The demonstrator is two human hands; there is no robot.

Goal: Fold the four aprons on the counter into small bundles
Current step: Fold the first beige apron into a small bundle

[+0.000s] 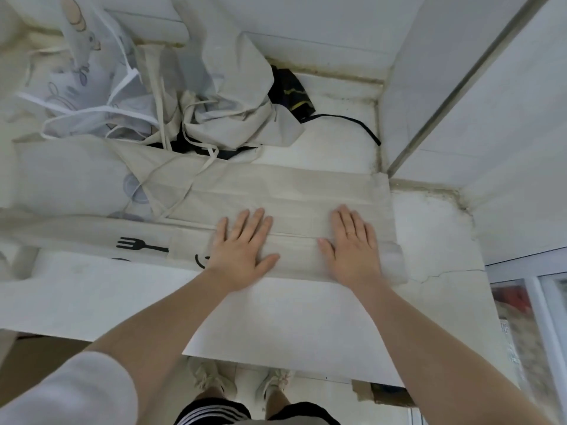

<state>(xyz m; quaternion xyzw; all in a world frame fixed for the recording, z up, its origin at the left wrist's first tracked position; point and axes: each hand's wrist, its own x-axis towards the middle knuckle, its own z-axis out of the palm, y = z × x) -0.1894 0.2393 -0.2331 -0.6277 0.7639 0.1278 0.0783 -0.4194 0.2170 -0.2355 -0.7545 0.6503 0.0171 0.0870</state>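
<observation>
Beige fork-print apron (276,191): spread along the tabletop (122,289), folded lengthwise, not yet bundled. Left hand (242,243) and right hand (352,240) lie flat with straight fingers, pressing its near fold. Remaining aprons (147,87): heaped unfolded behind. No finished bundle in view; most of the task likely remains.

No words, brands or numbers can be read. Only a black fork pictogram (139,244) is printed on the beige apron (291,191), beside a partly hidden curved black mark (201,261).
</observation>
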